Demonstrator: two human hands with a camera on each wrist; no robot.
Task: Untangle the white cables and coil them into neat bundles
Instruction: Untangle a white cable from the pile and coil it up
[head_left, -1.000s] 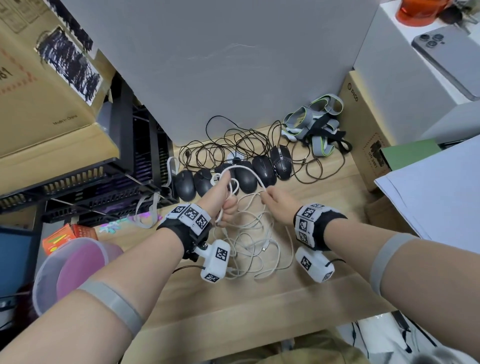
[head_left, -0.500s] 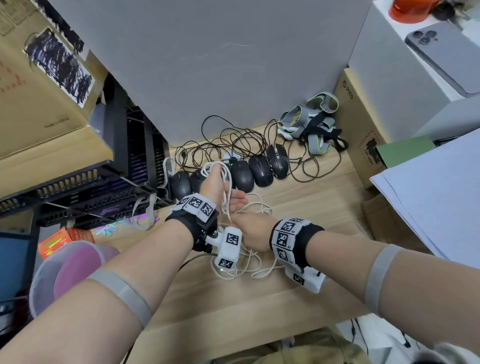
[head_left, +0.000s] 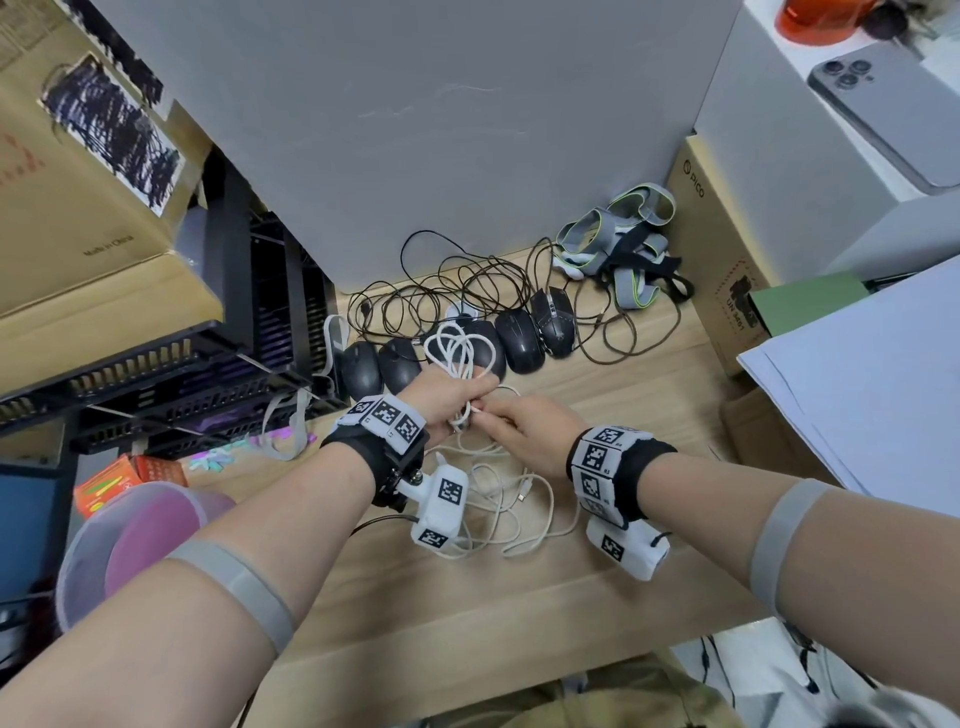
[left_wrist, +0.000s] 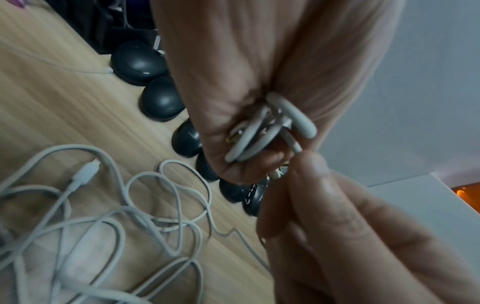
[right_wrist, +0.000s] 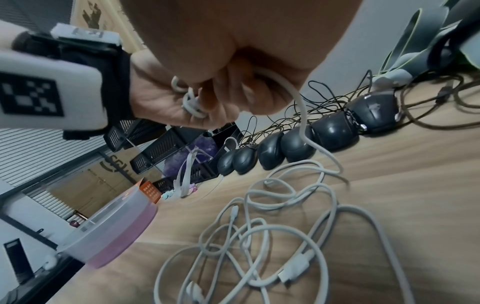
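Note:
My left hand (head_left: 451, 401) grips a small coil of white cable (head_left: 457, 349) in its fist above the wooden desk; the loops stick up past the fingers and show in the left wrist view as a tight bunch of white cable (left_wrist: 270, 127). My right hand (head_left: 524, 423) meets the left and pinches the same cable's free strand (right_wrist: 291, 88) right at the coil. That strand runs down to a loose tangle of white cables (head_left: 498, 499) with USB plugs lying on the desk under both wrists, seen close as the tangle (right_wrist: 272, 236).
A row of black computer mice (head_left: 519, 338) with tangled black cords (head_left: 452, 286) lies behind the hands. Grey straps (head_left: 623, 239) sit at the back right by a cardboard box (head_left: 727, 270). Black trays (head_left: 208, 364) and a pink-lidded tub (head_left: 130, 540) stand left; papers (head_left: 857, 374) right.
My right hand has come back up beside the left hand at the coil after dipping under it. The loops above the left fist have grown.

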